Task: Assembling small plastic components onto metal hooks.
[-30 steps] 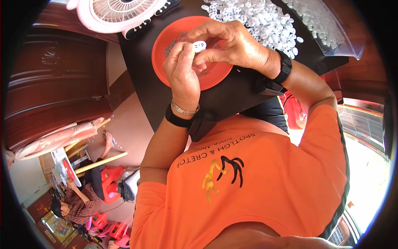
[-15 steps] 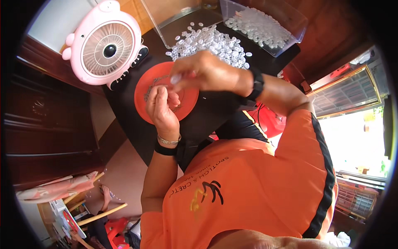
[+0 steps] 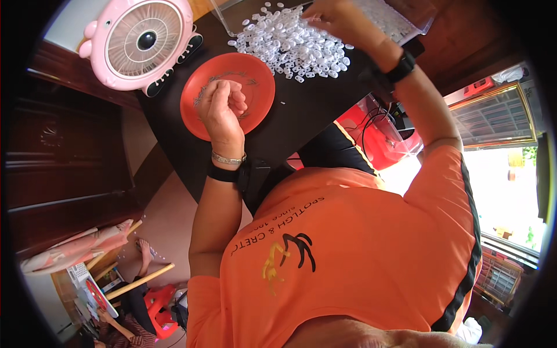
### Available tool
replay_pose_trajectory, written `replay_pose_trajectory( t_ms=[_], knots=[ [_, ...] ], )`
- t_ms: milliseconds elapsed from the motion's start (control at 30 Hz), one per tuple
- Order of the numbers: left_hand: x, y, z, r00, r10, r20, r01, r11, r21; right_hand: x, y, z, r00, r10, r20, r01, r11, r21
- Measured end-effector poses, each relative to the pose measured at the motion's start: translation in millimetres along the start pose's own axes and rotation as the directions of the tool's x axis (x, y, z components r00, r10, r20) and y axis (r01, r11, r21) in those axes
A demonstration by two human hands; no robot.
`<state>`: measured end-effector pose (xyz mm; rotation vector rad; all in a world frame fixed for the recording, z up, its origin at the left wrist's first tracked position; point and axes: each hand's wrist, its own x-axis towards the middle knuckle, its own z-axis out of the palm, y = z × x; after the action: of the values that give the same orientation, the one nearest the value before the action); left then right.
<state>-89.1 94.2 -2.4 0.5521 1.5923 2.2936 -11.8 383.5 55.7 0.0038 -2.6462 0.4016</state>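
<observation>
My left hand (image 3: pixel 221 113) is held palm up above a red plate (image 3: pixel 264 87) with a dark leaf-like pattern. Its fingers are curled in, and what they hold, if anything, is hidden. Over the far right side of a heap of small white oval plastic pieces (image 3: pixel 290 46), my right hand (image 3: pixel 339 22) reaches out with bent, slightly blurred fingers. Whether a piece is between those fingertips I cannot make out. Behind the right hand stands a clear plastic bin (image 3: pixel 419 26) of similar white pieces, partly covered by that hand.
The dark table (image 3: pixel 272 136) carries the plate and heap. A pink animal-shaped fan (image 3: pixel 142 43) stands at the far left. Right of the table are a red plastic item (image 3: pixel 386 136) and dark cables. At lower left, another person's foot and arm (image 3: pixel 116 325) show near a red stool (image 3: pixel 159 310).
My right hand has moved from beside the left hand, where it held a small whitish piece, away to the far right over the heap. The left hand stays curled above the plate.
</observation>
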Motion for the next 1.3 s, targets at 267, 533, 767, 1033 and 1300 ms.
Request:
replay_pose_trajectory(
  t_ms=[267,533,767,1033,1300],
  knots=[
    [4,0,-1,0.979,-0.203,0.033,0.199,0.975,0.098,1,-15,73,0.951,-0.118,0.285,0.146,0.986,-0.08],
    [5,5,-1,0.981,-0.193,0.015,0.192,0.98,0.041,7,0,77,0.973,-0.038,0.226,0.021,0.997,0.078],
    [7,4,-3,0.986,-0.165,0.009,0.165,0.986,0.039,11,-13,62,0.989,-0.04,0.146,0.018,0.989,0.148],
    [6,7,-5,0.99,-0.14,0.019,0.137,0.984,0.111,13,-27,63,0.954,0.113,0.279,-0.231,0.869,0.438],
    [7,6,-5,0.991,-0.126,0.038,0.12,0.984,0.135,4,-34,63,0.99,0.14,-0.002,-0.139,0.984,0.107]
  ],
)
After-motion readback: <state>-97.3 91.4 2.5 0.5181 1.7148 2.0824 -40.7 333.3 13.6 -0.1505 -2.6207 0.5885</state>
